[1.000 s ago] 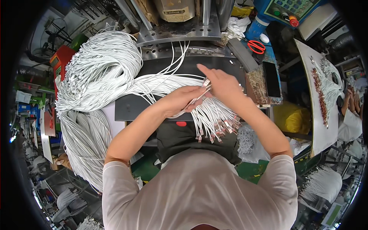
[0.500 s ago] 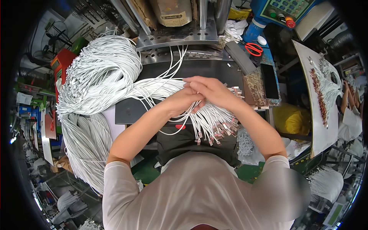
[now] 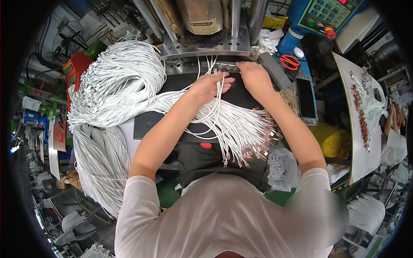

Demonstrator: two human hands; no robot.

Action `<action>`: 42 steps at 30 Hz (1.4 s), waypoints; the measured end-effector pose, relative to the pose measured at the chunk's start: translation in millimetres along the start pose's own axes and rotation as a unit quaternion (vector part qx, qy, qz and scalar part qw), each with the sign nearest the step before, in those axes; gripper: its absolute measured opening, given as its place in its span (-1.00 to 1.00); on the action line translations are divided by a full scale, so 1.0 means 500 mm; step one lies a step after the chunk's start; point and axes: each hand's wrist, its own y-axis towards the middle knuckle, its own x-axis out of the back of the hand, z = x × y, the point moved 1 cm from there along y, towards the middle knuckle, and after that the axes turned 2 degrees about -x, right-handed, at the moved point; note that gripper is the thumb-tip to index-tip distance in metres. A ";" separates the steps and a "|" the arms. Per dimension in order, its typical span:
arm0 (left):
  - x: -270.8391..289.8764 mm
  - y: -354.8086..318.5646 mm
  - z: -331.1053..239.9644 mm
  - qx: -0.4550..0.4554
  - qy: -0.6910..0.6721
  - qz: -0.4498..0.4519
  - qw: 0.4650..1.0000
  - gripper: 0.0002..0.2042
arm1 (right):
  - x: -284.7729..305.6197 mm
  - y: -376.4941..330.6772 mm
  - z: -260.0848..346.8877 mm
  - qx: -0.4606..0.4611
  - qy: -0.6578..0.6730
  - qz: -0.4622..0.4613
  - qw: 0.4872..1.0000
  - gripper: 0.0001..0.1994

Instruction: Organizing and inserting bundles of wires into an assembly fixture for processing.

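My left hand (image 3: pixel 210 89) is closed on a few white cables (image 3: pixel 218 91), their ends up by the fingertips near the press. Just to the right, my right hand (image 3: pixel 254 78) reaches forward with its fingers stretched out. Its fingertips touch the metal mould (image 3: pixel 228 66) at the foot of the press; whether they pinch anything small there is hidden. Below both hands a fanned bundle of white cables (image 3: pixel 234 124) lies across the black work plate (image 3: pixel 148 122). Copper-coloured connectors (image 3: pixel 256 151) tip its near right ends, above my lap.
A large coil of white cables (image 3: pixel 124 73) fills the left side. The steel press (image 3: pixel 206 49) rises ahead. At right are a grey bar (image 3: pixel 275 71), red-handled scissors (image 3: pixel 289 62), a phone (image 3: pixel 306 98) and a control panel (image 3: pixel 329 19). A white board (image 3: pixel 355 112) stands farther right.
My hands were together over the cable bundle. Both have moved forward to the press mould and come apart, the left one carrying a few cables.
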 end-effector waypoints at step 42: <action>-0.032 0.010 0.038 0.032 0.279 0.053 0.958 -0.79 | -0.091 -0.056 -0.026 -0.287 0.481 0.050 0.827 -0.62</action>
